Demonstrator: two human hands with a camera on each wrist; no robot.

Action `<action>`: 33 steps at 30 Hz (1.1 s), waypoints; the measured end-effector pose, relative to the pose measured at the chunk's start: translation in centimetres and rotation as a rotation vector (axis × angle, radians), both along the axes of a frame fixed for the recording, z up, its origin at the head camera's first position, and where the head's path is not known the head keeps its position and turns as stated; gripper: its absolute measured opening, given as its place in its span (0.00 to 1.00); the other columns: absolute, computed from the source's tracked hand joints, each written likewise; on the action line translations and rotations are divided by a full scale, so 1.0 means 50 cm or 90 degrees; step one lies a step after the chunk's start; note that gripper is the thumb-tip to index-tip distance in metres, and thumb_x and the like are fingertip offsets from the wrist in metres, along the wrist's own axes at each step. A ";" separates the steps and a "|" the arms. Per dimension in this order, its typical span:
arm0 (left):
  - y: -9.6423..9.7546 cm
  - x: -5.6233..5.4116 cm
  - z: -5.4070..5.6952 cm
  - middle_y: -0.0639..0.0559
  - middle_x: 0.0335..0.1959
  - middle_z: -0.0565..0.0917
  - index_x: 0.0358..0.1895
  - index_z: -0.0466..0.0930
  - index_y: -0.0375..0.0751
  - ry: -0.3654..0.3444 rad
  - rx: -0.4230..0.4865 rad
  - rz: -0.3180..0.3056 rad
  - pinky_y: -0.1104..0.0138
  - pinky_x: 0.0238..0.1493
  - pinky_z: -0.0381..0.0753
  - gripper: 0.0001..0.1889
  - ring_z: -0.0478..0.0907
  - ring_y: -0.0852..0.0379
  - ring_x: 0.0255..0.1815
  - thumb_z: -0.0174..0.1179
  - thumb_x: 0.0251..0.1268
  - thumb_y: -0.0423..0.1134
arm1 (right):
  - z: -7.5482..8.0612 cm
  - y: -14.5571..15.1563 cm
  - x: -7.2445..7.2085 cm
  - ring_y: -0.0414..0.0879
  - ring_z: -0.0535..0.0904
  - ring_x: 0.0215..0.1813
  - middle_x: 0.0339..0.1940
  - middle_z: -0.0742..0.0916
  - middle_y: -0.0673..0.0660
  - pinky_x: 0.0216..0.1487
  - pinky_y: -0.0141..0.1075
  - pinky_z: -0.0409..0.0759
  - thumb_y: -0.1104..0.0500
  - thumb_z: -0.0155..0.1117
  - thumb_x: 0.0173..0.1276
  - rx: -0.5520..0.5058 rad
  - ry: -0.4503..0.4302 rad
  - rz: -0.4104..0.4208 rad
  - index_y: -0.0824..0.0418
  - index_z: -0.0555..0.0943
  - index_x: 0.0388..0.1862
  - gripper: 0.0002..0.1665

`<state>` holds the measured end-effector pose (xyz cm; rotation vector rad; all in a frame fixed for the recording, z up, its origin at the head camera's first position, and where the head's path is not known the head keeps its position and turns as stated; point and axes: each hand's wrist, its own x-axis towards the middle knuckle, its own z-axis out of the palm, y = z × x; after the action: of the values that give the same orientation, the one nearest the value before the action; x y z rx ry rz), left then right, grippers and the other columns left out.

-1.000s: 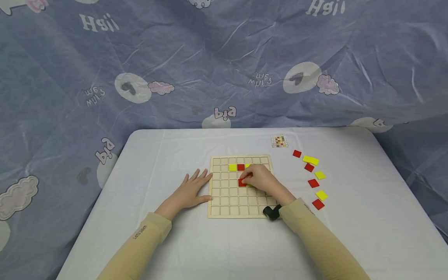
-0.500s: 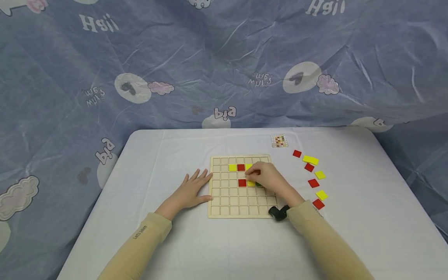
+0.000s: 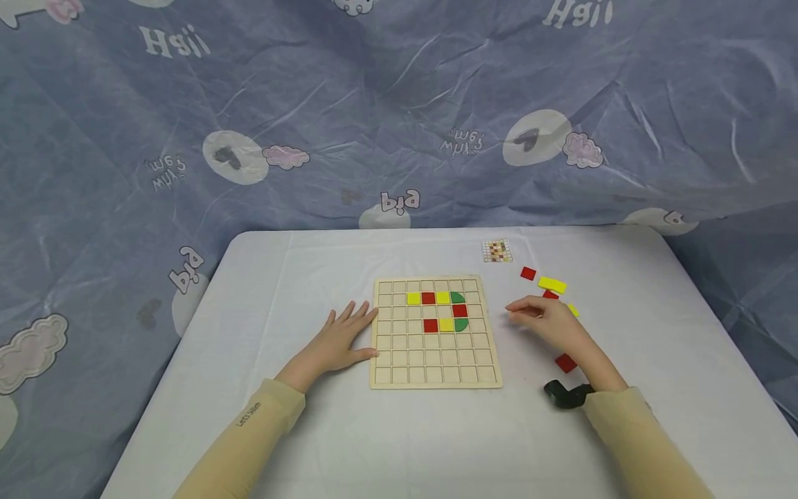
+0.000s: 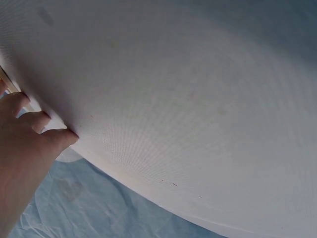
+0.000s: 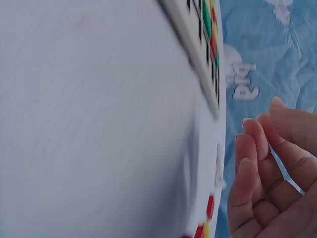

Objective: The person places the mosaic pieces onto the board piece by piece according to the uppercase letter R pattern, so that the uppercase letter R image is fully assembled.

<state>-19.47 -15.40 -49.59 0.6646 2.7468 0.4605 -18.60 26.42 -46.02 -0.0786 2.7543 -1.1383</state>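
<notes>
A wooden grid board (image 3: 400, 358) lies flat on the table. On it sit red tiles such as the red square (image 3: 431, 326), yellow squares like the yellow tile (image 3: 446, 324), and two green rounded pieces, one being the green piece (image 3: 460, 324). My left hand (image 3: 332, 345) rests with fingers spread, fingertips at the board's left edge. My right hand (image 3: 548, 322) hovers off the board's right side, fingers loosely bent; in the right wrist view nothing shows between its thumb and fingers. It covers part of the loose tiles.
Loose tiles lie right of the board, among them a red tile (image 3: 528, 273), a yellow tile (image 3: 552, 285) and a nearer red tile (image 3: 566, 362). A small patterned card (image 3: 497, 250) lies behind the board. A dark wrist camera (image 3: 565, 395) hangs under the right wrist.
My right hand has left the board and moved right toward the loose tiles, uncovering the green pieces and a red tile. The left hand stays in place.
</notes>
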 end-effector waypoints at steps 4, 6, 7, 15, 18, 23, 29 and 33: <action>0.000 -0.001 -0.001 0.49 0.81 0.49 0.80 0.50 0.53 0.003 0.005 0.004 0.38 0.77 0.39 0.46 0.40 0.42 0.82 0.59 0.63 0.65 | -0.001 0.055 0.020 0.49 0.81 0.44 0.49 0.87 0.61 0.40 0.30 0.80 0.50 0.65 0.70 0.016 -0.016 -0.026 0.62 0.82 0.56 0.22; -0.001 -0.001 0.000 0.49 0.81 0.49 0.80 0.50 0.53 0.004 0.005 0.005 0.38 0.77 0.39 0.46 0.40 0.42 0.82 0.59 0.63 0.64 | 0.000 0.077 0.031 0.49 0.80 0.43 0.48 0.87 0.62 0.38 0.29 0.80 0.47 0.65 0.70 0.021 -0.028 -0.041 0.62 0.81 0.57 0.24; -0.001 -0.001 0.000 0.48 0.81 0.49 0.80 0.50 0.53 0.003 0.004 0.004 0.38 0.77 0.39 0.46 0.40 0.42 0.82 0.59 0.63 0.64 | 0.001 0.087 0.037 0.48 0.80 0.43 0.49 0.87 0.62 0.38 0.29 0.81 0.47 0.65 0.70 0.020 -0.036 -0.048 0.62 0.81 0.57 0.25; -0.001 0.001 0.004 0.49 0.81 0.49 0.80 0.50 0.53 -0.004 0.003 0.003 0.39 0.78 0.38 0.46 0.39 0.43 0.82 0.58 0.64 0.65 | -0.010 0.144 0.073 0.48 0.79 0.43 0.42 0.87 0.59 0.36 0.29 0.78 0.45 0.69 0.65 0.074 -0.051 -0.069 0.66 0.80 0.55 0.30; -0.001 0.002 0.004 0.49 0.81 0.49 0.80 0.50 0.53 -0.006 0.002 0.006 0.39 0.78 0.38 0.46 0.39 0.43 0.82 0.58 0.64 0.65 | -0.017 0.150 0.078 0.50 0.77 0.43 0.41 0.85 0.59 0.35 0.29 0.77 0.49 0.72 0.62 0.085 -0.055 -0.068 0.67 0.80 0.54 0.28; -0.001 0.004 0.005 0.49 0.81 0.49 0.80 0.50 0.54 -0.007 0.004 0.009 0.39 0.78 0.37 0.46 0.39 0.43 0.82 0.58 0.63 0.65 | -0.023 0.150 0.084 0.51 0.76 0.42 0.39 0.83 0.59 0.34 0.30 0.75 0.54 0.73 0.60 0.101 -0.060 -0.073 0.68 0.80 0.53 0.27; 0.000 0.004 0.004 0.50 0.81 0.49 0.80 0.50 0.54 -0.006 0.006 0.006 0.40 0.78 0.38 0.45 0.39 0.43 0.82 0.58 0.63 0.65 | -0.025 0.145 0.092 0.51 0.75 0.40 0.38 0.83 0.59 0.34 0.33 0.75 0.57 0.72 0.61 0.113 -0.069 -0.069 0.70 0.79 0.53 0.25; 0.001 0.003 0.002 0.50 0.81 0.49 0.80 0.50 0.54 -0.008 0.005 0.005 0.40 0.78 0.37 0.46 0.39 0.44 0.82 0.58 0.63 0.65 | -0.022 0.140 0.095 0.50 0.74 0.39 0.37 0.81 0.59 0.35 0.34 0.75 0.56 0.72 0.61 0.123 -0.080 -0.072 0.70 0.78 0.52 0.26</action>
<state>-19.31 -15.37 -49.48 0.6500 2.7387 0.4755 -13.84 33.41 -47.11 0.1681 2.7683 -0.8628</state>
